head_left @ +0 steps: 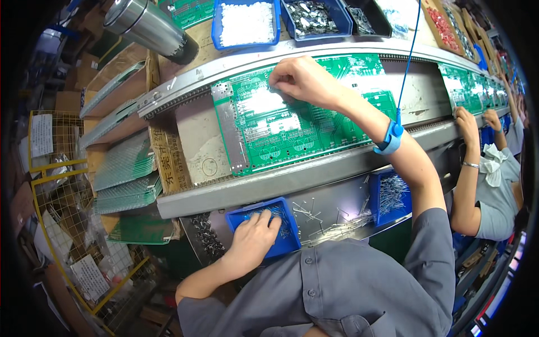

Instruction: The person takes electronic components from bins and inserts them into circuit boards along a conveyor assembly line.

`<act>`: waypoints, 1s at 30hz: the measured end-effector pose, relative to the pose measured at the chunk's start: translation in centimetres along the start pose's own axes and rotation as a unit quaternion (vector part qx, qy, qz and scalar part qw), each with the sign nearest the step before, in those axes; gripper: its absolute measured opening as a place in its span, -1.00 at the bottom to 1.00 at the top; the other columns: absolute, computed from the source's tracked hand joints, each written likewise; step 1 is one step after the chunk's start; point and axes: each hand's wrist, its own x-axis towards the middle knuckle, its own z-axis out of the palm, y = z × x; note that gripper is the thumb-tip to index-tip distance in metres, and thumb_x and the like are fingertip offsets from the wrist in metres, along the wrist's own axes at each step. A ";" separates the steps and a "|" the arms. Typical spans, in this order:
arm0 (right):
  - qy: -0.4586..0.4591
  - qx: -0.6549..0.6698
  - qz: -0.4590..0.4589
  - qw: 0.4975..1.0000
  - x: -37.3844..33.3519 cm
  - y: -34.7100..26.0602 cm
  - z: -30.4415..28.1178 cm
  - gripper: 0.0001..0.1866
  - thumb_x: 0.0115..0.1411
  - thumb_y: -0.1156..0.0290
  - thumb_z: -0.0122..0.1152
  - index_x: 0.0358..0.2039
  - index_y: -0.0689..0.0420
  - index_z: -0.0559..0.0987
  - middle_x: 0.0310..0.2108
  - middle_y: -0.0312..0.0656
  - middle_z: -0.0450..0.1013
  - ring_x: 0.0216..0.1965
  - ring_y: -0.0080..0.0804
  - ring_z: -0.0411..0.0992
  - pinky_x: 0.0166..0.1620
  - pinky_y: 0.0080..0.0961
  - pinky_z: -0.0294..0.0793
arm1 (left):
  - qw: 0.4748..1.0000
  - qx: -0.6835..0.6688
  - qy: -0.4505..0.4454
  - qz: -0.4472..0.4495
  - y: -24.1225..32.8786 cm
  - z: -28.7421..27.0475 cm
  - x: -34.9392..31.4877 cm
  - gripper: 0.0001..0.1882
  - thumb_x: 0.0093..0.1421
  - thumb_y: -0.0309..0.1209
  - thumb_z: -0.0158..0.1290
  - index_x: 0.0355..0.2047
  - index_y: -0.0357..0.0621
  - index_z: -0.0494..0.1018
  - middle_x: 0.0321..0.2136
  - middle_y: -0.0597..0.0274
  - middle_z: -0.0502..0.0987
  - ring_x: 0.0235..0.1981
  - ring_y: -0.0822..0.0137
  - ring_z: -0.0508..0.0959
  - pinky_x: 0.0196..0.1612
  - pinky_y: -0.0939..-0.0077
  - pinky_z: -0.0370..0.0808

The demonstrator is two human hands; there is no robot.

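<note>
one green circuit board (306,126), flat between two metal rails (252,192), beyond the left hand (254,238) and beneath the right hand (306,84), which is the nearer, its thumb and fingers pinched together over the board's far left part, anything between them not discernible. left hand: fingers curled down into a blue bin (288,242) on the near side of the rails, whether gripping cannot be told. board's long axis: left to right along the rails, grey-strip (231,132) end facing left.
</note>
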 end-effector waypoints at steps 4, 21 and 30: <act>-0.022 -0.001 0.032 0.999 0.0 0.3 0.2 -0.89 -0.03 0.57 0.16 -0.43 0.27 0.56 -0.49 -0.08 0.48 -0.46 -0.26 0.49 -0.35 -0.45 0.46 | 1.000 0.020 0.004 0.002 -0.1 1.4 0.1 -0.72 -0.07 -0.49 0.10 -0.29 -0.23 0.40 -0.44 0.11 0.40 -0.38 0.14 0.48 -0.33 0.34 0.43; -0.038 -0.032 0.005 0.999 0.2 0.6 0.0 -0.89 -0.04 0.56 0.16 -0.43 0.25 0.56 -0.47 -0.08 0.47 -0.43 -0.20 0.49 -0.32 -0.41 0.46 | 0.979 -0.090 0.184 -0.024 -0.1 -0.1 -1.1 -0.86 -0.11 -0.55 0.20 -0.46 -0.18 0.55 -0.38 0.23 0.52 -0.41 0.28 0.50 -0.34 0.42 0.44; -0.018 -0.105 -0.091 0.990 0.2 0.6 0.6 -0.92 -0.04 0.57 0.14 -0.46 0.23 0.52 -0.47 -0.07 0.45 -0.37 -0.10 0.46 -0.27 -0.34 0.45 | 0.962 -0.148 0.226 -0.048 0.4 0.2 -1.3 -0.88 -0.03 -0.63 0.13 -0.44 -0.27 0.46 -0.39 0.11 0.56 -0.41 0.13 0.56 -0.33 0.35 0.49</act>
